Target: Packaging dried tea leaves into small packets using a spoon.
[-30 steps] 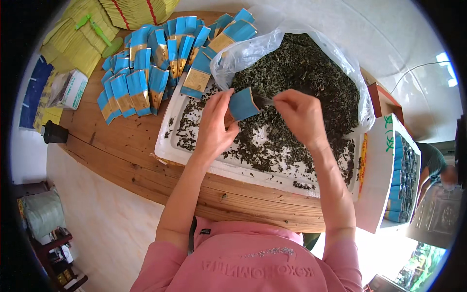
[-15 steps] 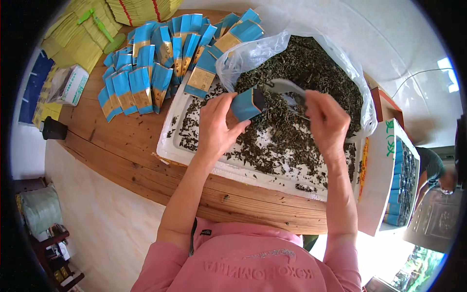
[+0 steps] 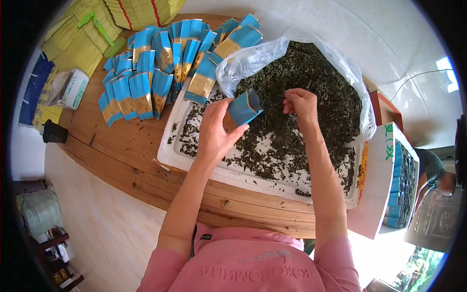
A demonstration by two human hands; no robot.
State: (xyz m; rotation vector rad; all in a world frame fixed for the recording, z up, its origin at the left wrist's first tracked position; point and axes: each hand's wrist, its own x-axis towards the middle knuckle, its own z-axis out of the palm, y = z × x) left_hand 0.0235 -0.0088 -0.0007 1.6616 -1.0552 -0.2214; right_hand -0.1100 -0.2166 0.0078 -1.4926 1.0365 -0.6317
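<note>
Held tilted over the tray is an open blue-and-gold packet (image 3: 245, 108), its mouth facing right, with my left hand (image 3: 214, 127) wrapped round its side. My right hand (image 3: 302, 104) is closed, low over the heap of dark dried leaves (image 3: 323, 73), right of the packet's mouth. A sliver of a clear plastic scoop (image 3: 291, 115) shows below its fingers; the rest is hidden by the hand and leaves. The heap spills from a clear plastic bag (image 3: 253, 58) onto a white foam tray (image 3: 168, 141), where loose leaves lie scattered.
Many blue-and-gold packets (image 3: 141, 92) cover the wooden table (image 3: 112, 143) at the far left. Beside the tray's right end stands a white box (image 3: 377, 194) of packed blue packets. A black cup (image 3: 53, 131) sits at the left edge. Another person (image 3: 433, 168) is at far right.
My right hand has moved left and slightly away from me, taking the scoop down into the leaves. My left hand keeps the packet nearly in place, its mouth turned slightly.
</note>
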